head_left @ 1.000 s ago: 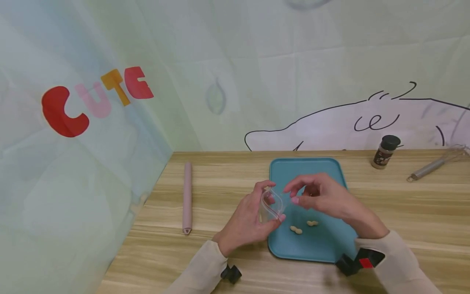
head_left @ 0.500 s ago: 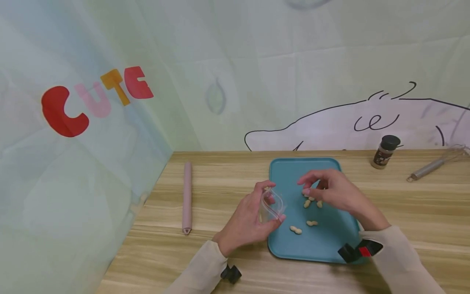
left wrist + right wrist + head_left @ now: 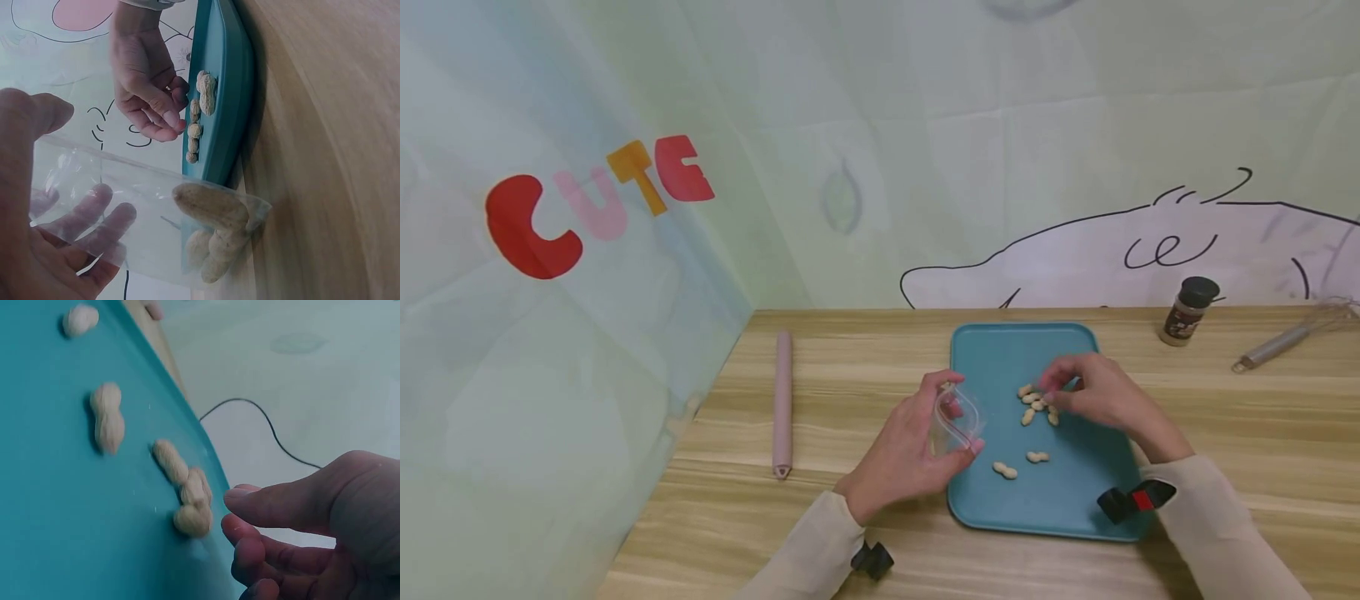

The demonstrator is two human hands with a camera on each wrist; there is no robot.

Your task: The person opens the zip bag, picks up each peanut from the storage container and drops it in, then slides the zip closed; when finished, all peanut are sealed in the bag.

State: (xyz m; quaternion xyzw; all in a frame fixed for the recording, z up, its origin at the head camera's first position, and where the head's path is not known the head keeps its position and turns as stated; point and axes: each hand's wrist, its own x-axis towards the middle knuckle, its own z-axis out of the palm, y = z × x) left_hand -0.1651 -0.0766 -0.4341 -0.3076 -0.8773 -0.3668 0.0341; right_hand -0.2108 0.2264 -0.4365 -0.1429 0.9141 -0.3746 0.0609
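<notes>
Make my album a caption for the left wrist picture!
Left hand holds a clear bag of peanuts; right hand near more peanuts on blue tray.

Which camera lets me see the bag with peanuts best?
The left wrist view: it shows the clear bag close up, with peanuts inside. The head view shows its open top in the left hand; the right wrist view doesn't show it.
</notes>
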